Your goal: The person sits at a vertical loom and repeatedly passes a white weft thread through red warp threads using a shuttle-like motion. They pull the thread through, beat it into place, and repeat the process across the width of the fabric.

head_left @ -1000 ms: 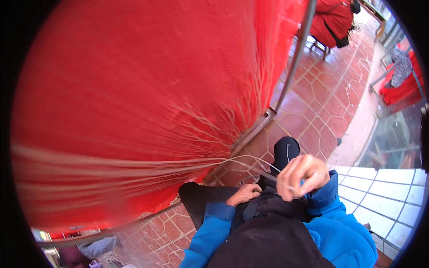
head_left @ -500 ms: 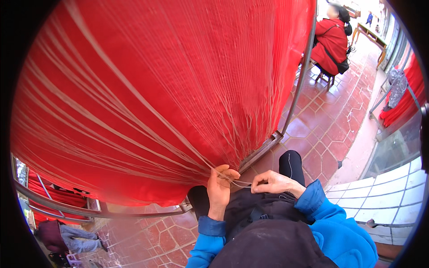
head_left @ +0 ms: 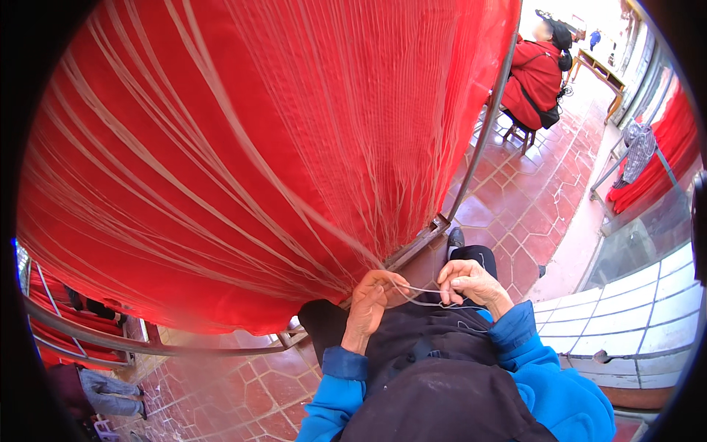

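Note:
Pale threads (head_left: pixel 420 289) stretch across my lap between my two hands. My left hand (head_left: pixel 373 300) is closed, thumb and fingers pinching the threads near the lower edge of a large red cloth (head_left: pixel 221 199). To its right, my right hand (head_left: pixel 473 283) pinches the other end between curled fingers. A thin loose end hangs below the right fingers onto the dark apron (head_left: pixel 442 372). Many pale strands (head_left: pixel 243 140) fan out over the red cloth and gather toward my left hand.
A metal frame (head_left: pixel 482 140) borders the cloth. Beyond it, a person in a red coat (head_left: pixel 536 81) sits on a stool (head_left: pixel 521 132). White tiles (head_left: pixel 626 317) lie at right, another frame with red cloth (head_left: pixel 655 162) behind. Someone's legs (head_left: pixel 110 390) show at lower left.
My right hand has moved up and right, its fingers turned. The left hand has gone from spread fingers to a pinch. The view has shifted slightly.

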The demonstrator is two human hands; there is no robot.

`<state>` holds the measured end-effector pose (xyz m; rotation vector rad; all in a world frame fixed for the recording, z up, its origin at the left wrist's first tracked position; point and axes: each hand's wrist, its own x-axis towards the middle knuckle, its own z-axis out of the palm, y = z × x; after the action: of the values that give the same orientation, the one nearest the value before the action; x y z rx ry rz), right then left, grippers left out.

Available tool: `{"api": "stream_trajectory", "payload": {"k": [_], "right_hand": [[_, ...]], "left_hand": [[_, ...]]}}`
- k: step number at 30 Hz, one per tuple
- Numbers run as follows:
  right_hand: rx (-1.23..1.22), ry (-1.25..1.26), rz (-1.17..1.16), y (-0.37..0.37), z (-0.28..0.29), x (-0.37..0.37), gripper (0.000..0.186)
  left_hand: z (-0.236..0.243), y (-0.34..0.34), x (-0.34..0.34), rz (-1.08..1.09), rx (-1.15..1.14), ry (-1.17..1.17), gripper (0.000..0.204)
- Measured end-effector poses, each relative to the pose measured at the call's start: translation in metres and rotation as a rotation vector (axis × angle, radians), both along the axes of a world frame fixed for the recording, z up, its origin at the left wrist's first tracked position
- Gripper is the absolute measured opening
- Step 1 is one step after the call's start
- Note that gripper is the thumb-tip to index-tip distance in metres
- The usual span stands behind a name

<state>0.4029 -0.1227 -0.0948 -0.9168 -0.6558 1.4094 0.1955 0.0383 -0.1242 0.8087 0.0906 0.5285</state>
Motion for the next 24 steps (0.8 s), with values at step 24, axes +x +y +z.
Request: {"api": "stream_trajectory", "payload": {"k": [24], "right_hand": [[0.309, 0.288, -0.577, -0.051, -0.012, 0.07, 0.021]], "left_hand": [[-0.02, 0.01, -0.022, -0.21, -0.162, 0.087, 0.05]]}}
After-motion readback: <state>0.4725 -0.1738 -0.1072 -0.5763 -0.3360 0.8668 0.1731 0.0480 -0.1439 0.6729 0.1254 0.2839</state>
